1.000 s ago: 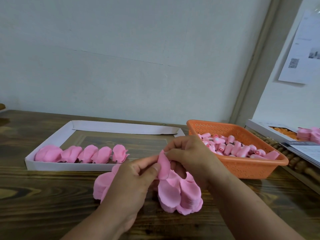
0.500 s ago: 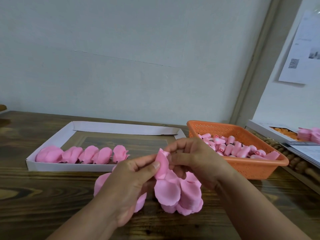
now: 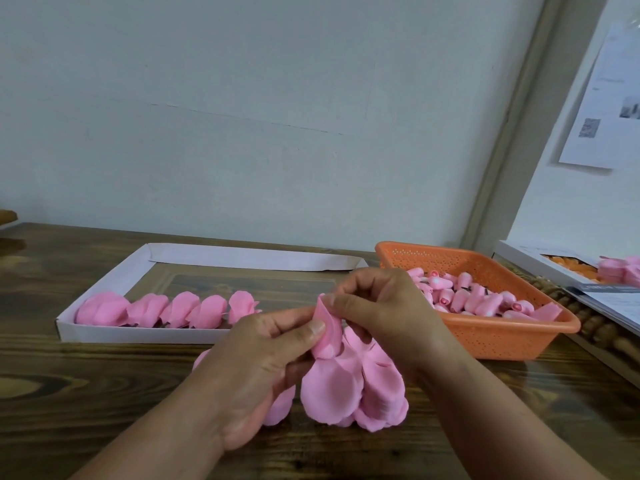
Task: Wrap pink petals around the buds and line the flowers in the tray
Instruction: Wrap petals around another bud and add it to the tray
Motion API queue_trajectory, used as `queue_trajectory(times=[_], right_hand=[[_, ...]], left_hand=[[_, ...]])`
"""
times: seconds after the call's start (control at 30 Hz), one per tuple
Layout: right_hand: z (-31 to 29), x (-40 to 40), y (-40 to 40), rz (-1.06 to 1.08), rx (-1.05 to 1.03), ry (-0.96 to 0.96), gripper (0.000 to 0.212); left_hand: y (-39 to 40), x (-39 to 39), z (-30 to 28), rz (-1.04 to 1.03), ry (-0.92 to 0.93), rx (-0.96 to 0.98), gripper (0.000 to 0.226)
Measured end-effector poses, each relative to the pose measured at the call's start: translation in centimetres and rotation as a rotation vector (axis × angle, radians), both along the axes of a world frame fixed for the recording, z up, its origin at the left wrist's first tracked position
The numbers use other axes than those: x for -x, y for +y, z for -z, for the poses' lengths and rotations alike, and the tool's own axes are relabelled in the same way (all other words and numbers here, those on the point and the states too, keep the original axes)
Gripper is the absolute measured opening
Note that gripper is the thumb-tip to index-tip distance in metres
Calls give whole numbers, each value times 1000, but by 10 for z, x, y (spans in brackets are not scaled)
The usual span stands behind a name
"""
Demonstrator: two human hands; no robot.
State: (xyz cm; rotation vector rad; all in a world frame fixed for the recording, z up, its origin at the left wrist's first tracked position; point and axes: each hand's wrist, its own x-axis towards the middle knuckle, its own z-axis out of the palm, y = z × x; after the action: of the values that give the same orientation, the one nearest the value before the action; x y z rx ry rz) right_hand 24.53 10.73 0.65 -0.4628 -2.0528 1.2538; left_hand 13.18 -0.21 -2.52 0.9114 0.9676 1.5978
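Both my left hand (image 3: 263, 358) and right hand (image 3: 384, 306) pinch one curled petal (image 3: 328, 329); five flowers (image 3: 166, 310) line the tray (image 3: 104, 299) at ten o'clock

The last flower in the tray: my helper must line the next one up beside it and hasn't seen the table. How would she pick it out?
Find the white cardboard tray left of the orange basket. Five pink flowers lie in a row along its near wall. The last flower is the rightmost one, with bare tray beyond it.
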Motion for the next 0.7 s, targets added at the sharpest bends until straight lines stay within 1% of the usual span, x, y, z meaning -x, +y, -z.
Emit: queue_trajectory(times=[0.13, 0.23, 0.27, 0.33, 0.37, 0.4, 0.47, 0.5, 0.53, 0.6, 0.7], right_hand=[[1, 4, -8, 112, -64, 14, 24], [2, 6, -12, 157, -102, 0, 23], [1, 4, -15, 152, -110, 12, 20], [0, -7, -14, 120, -138, 91, 8], [0, -14, -11, 93, -192, 113, 12], [0, -24, -10, 30, -275, 96, 24], [7, -35, -12, -117, -489, -63, 40], [12, -38, -13, -156, -572, -147, 45], [19, -39, -16, -171, -610, -194, 48], [26, -37, -26, -149, -605, -186, 44], [30, -30, -27, -66, -579, -35, 23]], left_hand=[[0, 0, -1, -7, -34, 39, 25], [0, 0, -3, 3, -30, 57, 22], [0, 0, -4, -2, -32, 64, 21], [0, 1, -5, -12, -52, 87, 18], [-1, 2, -5, -12, -67, 96, 16], [-2, 3, -6, -8, -77, 99, 16], [-3, 5, -6, -10, -101, 107, 19], [-3, 6, -5, -26, -123, 117, 17], [-3, 6, -4, -39, -142, 127, 15], [-2, 4, -3, -23, -149, 143, 14], [-1, 1, -3, 19, -156, 139, 14]])
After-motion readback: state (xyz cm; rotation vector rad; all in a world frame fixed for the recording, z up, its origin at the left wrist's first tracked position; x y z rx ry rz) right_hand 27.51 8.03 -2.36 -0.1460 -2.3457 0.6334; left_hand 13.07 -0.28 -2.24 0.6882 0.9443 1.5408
